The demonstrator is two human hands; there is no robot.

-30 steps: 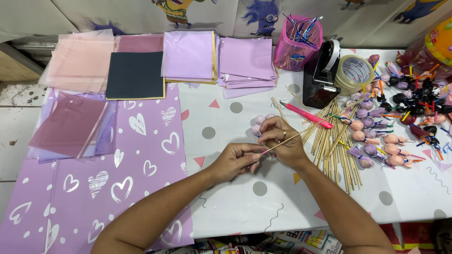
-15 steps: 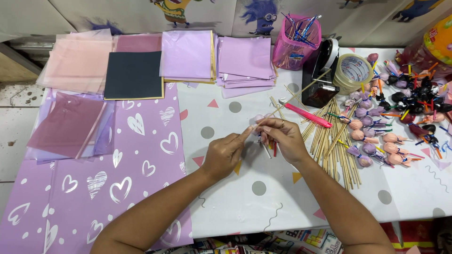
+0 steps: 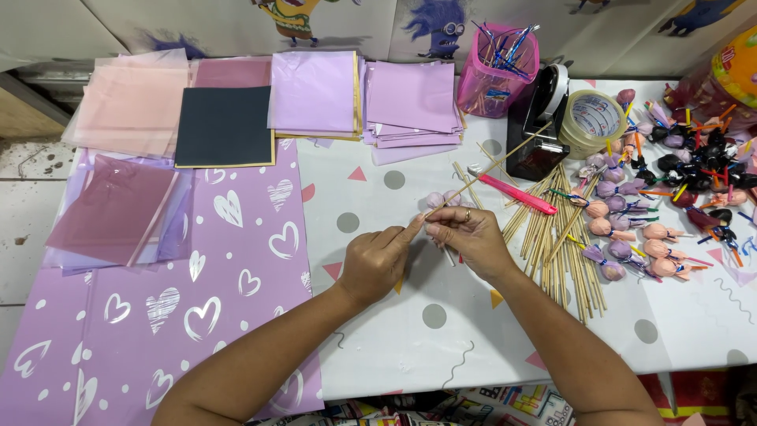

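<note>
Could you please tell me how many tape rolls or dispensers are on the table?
2. A black tape dispenser stands right of the pink cup, and a loose roll of clear tape lies directly beside it on its right. Others may be hidden among the clutter.

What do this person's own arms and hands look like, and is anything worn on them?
Both forearms are bare, with no sleeves in view. The right hand wears a thin ring on one finger. The left hand shows no ring, watch or glove. No bracelets show on either wrist.
</note>
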